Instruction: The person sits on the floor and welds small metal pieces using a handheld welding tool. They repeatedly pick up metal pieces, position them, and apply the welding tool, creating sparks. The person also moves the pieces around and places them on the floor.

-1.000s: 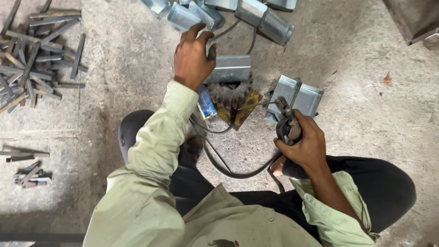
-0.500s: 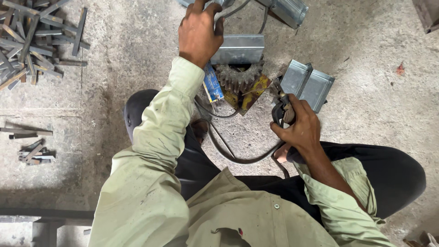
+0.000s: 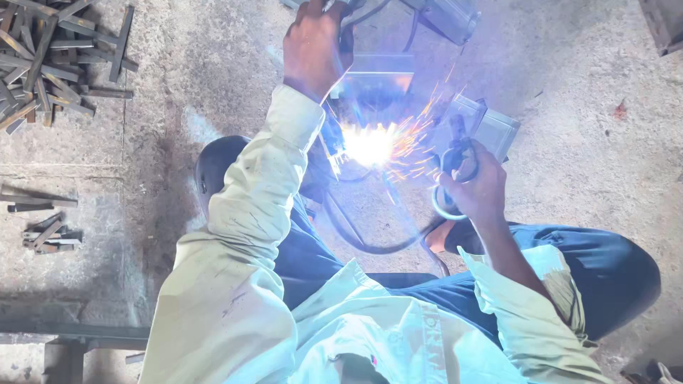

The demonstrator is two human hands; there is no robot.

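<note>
Mid-weld, by the look of it. Right hand (image 3: pixel 475 190) was closed around the electrode holder (image 3: pixel 455 153), its cable (image 3: pixel 370 245) looping back toward the lap. Arc (image 3: pixel 370 144) burned just left of it, sparks flying. Left hand (image 3: pixel 316 43) gripped something at the top edge, can't tell what, just beside the metal channel piece (image 3: pixel 377 78). Next move likely calls for a steady tip on the joint. Further out: rough concrete floor (image 3: pixel 569 85), scrap metal strips (image 3: pixel 50 57) piled well apart at left.

The right hand (image 3: pixel 478 188) grips a welding holder (image 3: pixel 457 153) beside a bright arc (image 3: pixel 370 144).
</note>
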